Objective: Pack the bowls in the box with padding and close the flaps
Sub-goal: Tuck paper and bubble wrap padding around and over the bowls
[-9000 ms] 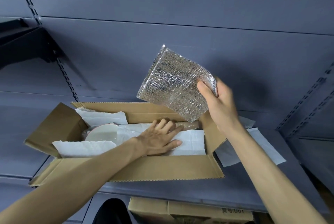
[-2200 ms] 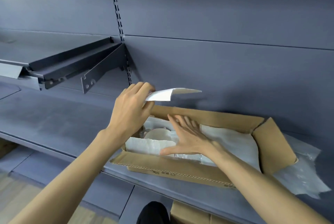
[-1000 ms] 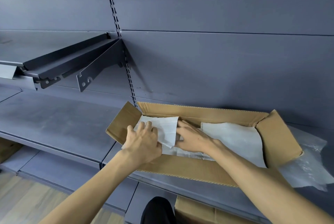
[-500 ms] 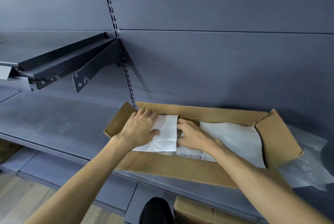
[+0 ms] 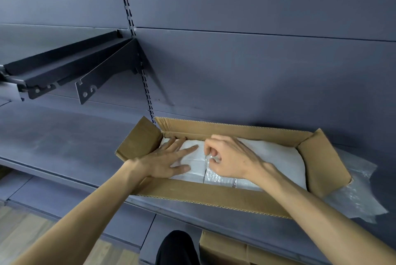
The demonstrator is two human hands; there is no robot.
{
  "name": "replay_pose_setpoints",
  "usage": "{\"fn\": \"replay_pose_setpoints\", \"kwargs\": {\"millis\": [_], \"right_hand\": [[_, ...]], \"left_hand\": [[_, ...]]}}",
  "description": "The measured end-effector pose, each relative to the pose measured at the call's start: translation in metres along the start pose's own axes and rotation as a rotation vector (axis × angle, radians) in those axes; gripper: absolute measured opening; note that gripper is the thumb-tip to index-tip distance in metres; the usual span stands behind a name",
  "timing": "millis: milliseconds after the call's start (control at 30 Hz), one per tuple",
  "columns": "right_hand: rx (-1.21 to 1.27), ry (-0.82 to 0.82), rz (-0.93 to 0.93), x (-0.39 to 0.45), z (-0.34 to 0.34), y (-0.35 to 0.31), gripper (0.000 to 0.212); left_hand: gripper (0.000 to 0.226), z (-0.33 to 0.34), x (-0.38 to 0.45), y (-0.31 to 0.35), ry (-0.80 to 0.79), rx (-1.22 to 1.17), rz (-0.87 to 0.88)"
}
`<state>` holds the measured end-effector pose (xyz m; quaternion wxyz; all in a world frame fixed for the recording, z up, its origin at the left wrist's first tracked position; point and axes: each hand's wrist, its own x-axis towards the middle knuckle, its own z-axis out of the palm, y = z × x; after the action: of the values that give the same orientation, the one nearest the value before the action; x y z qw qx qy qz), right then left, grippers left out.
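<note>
An open cardboard box (image 5: 214, 197) lies on a grey shelf, all its flaps standing out. White foam padding sheets (image 5: 276, 155) cover the whole inside, so no bowl shows. My left hand (image 5: 169, 158) lies flat with spread fingers on the left sheet (image 5: 195, 168). My right hand (image 5: 231, 157) is curled at the seam in the middle, its fingertips pinching the edge of the padding there. A strip of silvery bubble padding (image 5: 218, 179) shows beneath my right wrist near the front wall.
Crumpled clear bubble wrap (image 5: 355, 196) lies on the shelf (image 5: 64, 142) to the right of the box. A dark shelf bracket (image 5: 102, 74) juts out at upper left. Another cardboard carton (image 5: 227, 249) sits below the shelf. The grey back wall stands right behind the box.
My left hand brought a white padding sheet down into the left end of the box and now presses it flat. My right hand curled its fingers at the middle seam.
</note>
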<state>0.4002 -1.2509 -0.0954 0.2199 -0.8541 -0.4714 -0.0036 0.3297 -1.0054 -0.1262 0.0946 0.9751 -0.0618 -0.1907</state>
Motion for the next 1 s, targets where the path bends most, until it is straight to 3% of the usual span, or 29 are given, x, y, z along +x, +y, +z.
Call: {"fn": "replay_pose_setpoints", "kwargs": {"millis": [100, 333, 600, 800, 1000], "right_hand": [[-0.038, -0.166, 0.007, -0.004, 0.000, 0.000, 0.024], [-0.081, -0.273, 0.033, -0.007, 0.017, 0.011, 0.020], [-0.138, -0.229, -0.020, -0.013, 0.016, 0.003, 0.016], [-0.023, -0.047, -0.019, -0.017, 0.002, 0.002, 0.019], [0.083, 0.275, -0.017, -0.032, -0.034, 0.014, 0.013]], "left_hand": [[0.070, -0.002, 0.001, 0.000, -0.046, 0.008, 0.000], [0.067, 0.005, 0.003, 0.002, -0.061, -0.001, -0.026], [0.059, 0.007, -0.007, 0.013, 0.331, 0.030, 0.096], [0.038, -0.004, -0.010, 0.035, 0.565, 0.028, 0.189], [0.028, -0.022, -0.007, 0.061, 0.697, 0.079, 0.116]]}}
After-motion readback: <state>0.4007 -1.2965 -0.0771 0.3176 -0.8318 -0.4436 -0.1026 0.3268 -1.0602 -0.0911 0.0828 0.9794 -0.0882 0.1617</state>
